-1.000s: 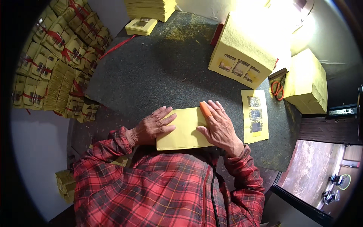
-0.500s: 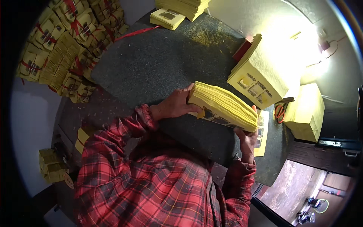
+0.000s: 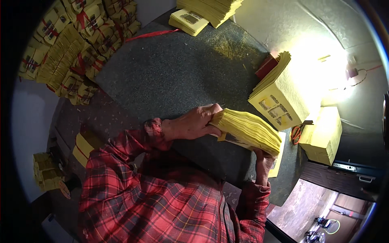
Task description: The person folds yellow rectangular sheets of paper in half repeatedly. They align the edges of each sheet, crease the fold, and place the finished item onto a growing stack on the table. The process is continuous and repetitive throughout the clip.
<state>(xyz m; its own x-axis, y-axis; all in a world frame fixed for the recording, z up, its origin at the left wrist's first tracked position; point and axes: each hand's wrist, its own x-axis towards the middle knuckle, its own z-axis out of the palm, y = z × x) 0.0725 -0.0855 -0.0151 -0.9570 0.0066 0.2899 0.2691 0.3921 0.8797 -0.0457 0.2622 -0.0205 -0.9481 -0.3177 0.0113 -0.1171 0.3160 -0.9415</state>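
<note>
Between my hands is a thick stack of yellow paper sheets (image 3: 249, 131), its fanned edges turned up and bowed. My left hand (image 3: 196, 122) grips its left end, thumb at the near side and fingers over the far side. Lower on the right end, my right hand (image 3: 264, 160) holds the stack, with some fingers hidden behind it. Most of the printed face is out of sight underneath. A flat printed yellow sheet (image 3: 274, 172) lies on the dark table (image 3: 162, 81), partly covered by the right end of the stack and my right hand.
Beyond the stack stands a large block of yellow paper (image 3: 279, 101) by a bright lamp. Orange-handled scissors (image 3: 296, 134) lean near another yellow block (image 3: 322, 139). More paper piles (image 3: 189, 21) and a red ribbon (image 3: 152, 35) lie at the far edge. Tied bundles (image 3: 60, 52) are heaped at left.
The stack has tipped so its edges face up more and its printed face shows less. Both hands keep hold of it. The whole view has shifted slightly.
</note>
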